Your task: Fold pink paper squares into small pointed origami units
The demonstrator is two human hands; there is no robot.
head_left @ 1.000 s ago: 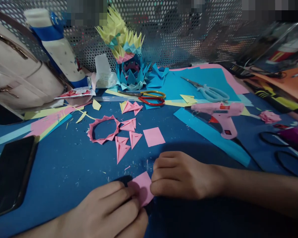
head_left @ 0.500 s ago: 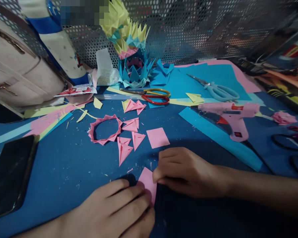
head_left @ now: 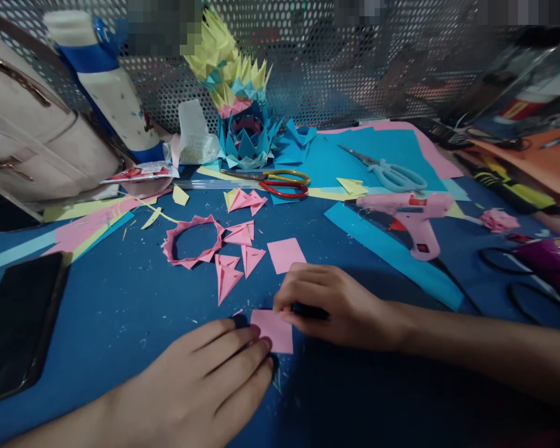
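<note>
A small pink paper square [head_left: 276, 335] lies on the blue tabletop between my hands. My left hand [head_left: 210, 376] rests flat, its fingers stretched out and their tips on the square's left edge. At the upper right corner, my right hand [head_left: 329, 305] is closed in a pinch on the paper; its thumb and fingertips partly cover that corner. Just beyond lies a second pink square [head_left: 285, 254]. Folded pink paper triangles [head_left: 252, 260] sit further left, beside a ring of folded pink pieces [head_left: 168, 249].
A pink glue gun [head_left: 408, 208] lies at right over a blue paper strip [head_left: 392, 255]. Behind are red-and-yellow-handled scissors [head_left: 284, 183], light-blue scissors [head_left: 396, 176] and a folded-paper figure [head_left: 247, 140]. A phone [head_left: 18, 323], a bag [head_left: 42, 124] and a bottle [head_left: 116, 93] stand or lie left.
The pink square between my hands has turned, so its edges now lie nearly level. My right hand has moved slightly left and up with its corner. The view has shifted a little.
</note>
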